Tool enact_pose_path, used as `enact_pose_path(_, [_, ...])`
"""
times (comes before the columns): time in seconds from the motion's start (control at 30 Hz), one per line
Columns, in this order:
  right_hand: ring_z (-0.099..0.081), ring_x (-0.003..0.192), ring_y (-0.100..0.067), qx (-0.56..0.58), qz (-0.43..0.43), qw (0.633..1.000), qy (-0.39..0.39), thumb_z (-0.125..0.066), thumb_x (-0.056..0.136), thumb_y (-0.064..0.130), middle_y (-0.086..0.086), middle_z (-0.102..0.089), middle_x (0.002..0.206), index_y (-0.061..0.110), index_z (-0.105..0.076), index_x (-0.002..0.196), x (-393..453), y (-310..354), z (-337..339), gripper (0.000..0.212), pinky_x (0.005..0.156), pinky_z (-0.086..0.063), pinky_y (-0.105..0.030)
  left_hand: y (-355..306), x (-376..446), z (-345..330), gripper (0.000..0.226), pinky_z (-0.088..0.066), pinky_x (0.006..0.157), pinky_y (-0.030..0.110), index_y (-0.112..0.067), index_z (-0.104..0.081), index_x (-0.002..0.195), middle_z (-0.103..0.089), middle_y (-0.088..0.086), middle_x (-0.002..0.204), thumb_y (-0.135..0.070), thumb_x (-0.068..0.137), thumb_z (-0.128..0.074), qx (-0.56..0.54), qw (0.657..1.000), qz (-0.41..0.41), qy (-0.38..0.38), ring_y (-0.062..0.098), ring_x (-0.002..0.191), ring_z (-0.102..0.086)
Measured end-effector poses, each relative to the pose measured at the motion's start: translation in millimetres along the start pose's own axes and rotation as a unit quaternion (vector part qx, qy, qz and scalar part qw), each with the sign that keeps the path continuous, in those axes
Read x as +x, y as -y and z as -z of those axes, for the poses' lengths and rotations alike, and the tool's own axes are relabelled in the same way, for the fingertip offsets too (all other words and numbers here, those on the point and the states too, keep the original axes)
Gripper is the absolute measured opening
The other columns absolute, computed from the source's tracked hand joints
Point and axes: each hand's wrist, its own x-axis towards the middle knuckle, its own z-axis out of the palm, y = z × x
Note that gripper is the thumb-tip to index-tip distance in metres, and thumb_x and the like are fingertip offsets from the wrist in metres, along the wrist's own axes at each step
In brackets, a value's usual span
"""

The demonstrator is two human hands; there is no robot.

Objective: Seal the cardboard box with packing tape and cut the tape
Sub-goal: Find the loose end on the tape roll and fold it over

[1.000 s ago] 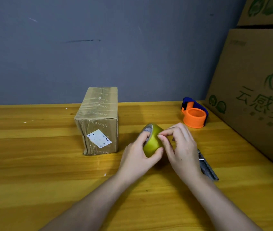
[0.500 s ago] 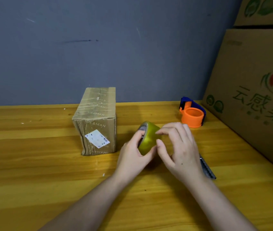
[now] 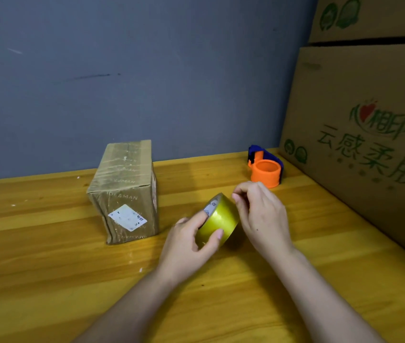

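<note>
Tape end (image 3: 233,198) under fingertips, unclear

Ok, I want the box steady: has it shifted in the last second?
No. The box keeps its place against the orange tape holder and the back edge of the table.

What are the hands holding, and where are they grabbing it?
The left hand holds the yellow tape roll, thumb on its outer band and a finger in the core. The right hand pinches at the roll's top edge.

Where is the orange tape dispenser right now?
Head view: the dispenser stands on the table at back right, by the big carton, beyond the right hand.
</note>
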Motion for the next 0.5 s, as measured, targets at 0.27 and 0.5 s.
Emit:
enact_pose_path(0.27, [-0.062,0.062,-0.019,-0.072,0.031,0.997,0.021,-0.048,0.091,0.029,-0.001,-0.065,0.072,0.015,-0.059,0.088,5,-2,11,0.018,0.050,-0.047,-0.029,-8,-4,-1,0.038,-0.049,0.059,0.036,-0.026,-0.046,0.088,-0.064,0.006,0.055,-0.061,0.077,-0.042,0.074,0.997,-0.012,-0.005,0.029,0.063,-0.062])
enact_pose_path(0.5, [-0.055,0.055,-0.017,-0.129,0.151,0.980,0.020,-0.050,0.090,0.025,0.001,-0.060,0.065,0.014,-0.061,0.082,15,15,28,0.018,0.045,-0.041,-0.028,-17,-6,2,0.053,-0.052,0.062,0.041,-0.025,-0.046,0.099,-0.068,0.009,0.070,-0.068,0.075,-0.027,0.126,0.992,0.024,-0.009,0.035,0.069,-0.064])
